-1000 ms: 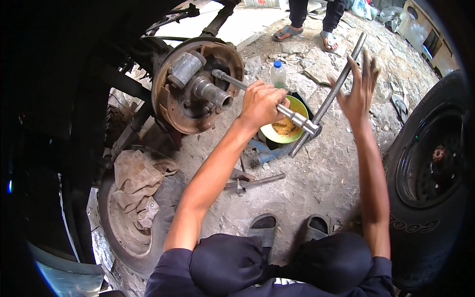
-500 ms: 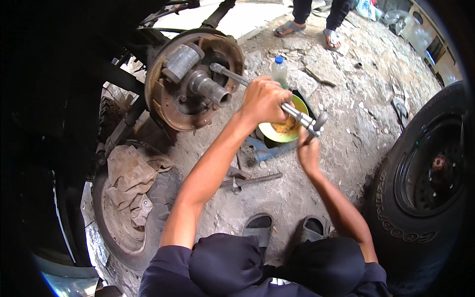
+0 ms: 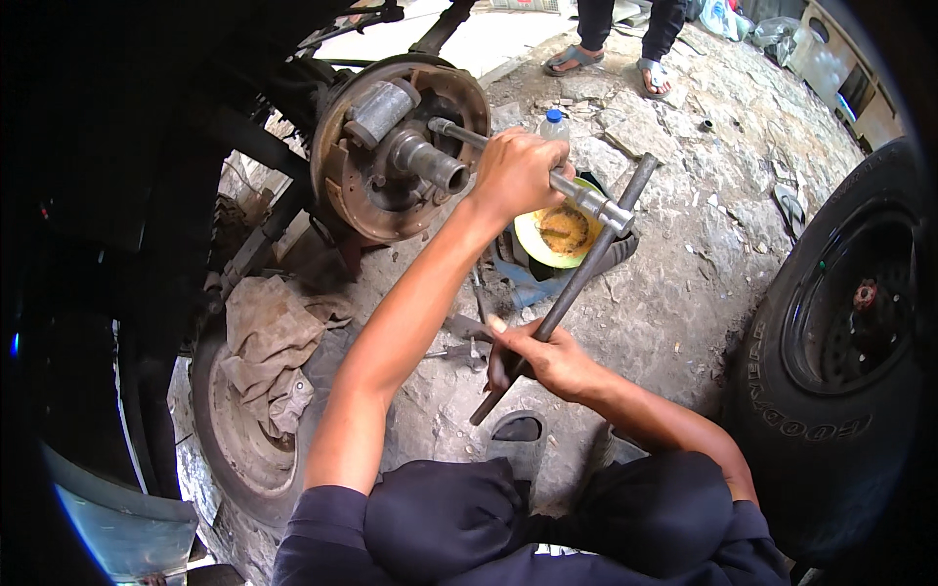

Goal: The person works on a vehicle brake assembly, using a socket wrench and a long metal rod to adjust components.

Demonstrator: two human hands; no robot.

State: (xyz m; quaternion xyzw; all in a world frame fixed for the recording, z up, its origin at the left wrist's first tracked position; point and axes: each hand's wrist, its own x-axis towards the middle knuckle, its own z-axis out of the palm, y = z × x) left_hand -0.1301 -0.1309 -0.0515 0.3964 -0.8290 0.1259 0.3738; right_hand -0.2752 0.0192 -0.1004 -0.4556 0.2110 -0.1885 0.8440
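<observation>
My left hand (image 3: 523, 174) is closed around the steel shaft of a T-handle socket wrench (image 3: 592, 203). The shaft's far end reaches the brake backing plate (image 3: 337, 190), beside the bare hub spindle (image 3: 430, 163). A long dark slide bar (image 3: 581, 277) passes crosswise through the wrench's near end, slanting from upper right to lower left. Near the bar's lower end is my right hand (image 3: 557, 363), its thumb stretched out and its fingers curled about the bar, partly hidden. A rusty cylinder (image 3: 382, 112) sits on the plate's upper part.
Beneath the wrench stands a yellow-green bowl (image 3: 535, 239) of murky liquid, near a blue-capped bottle (image 3: 555, 127). A large tyre (image 3: 782, 381) is at right; a cloth (image 3: 269, 342) covers part of another wheel (image 3: 220, 430) at left. A person's sandalled feet (image 3: 575, 59) stand at the back.
The slide bar has swung from nearly end-on to lying across the view. My right hand has come down and left with it. My left hand remains on the shaft.
</observation>
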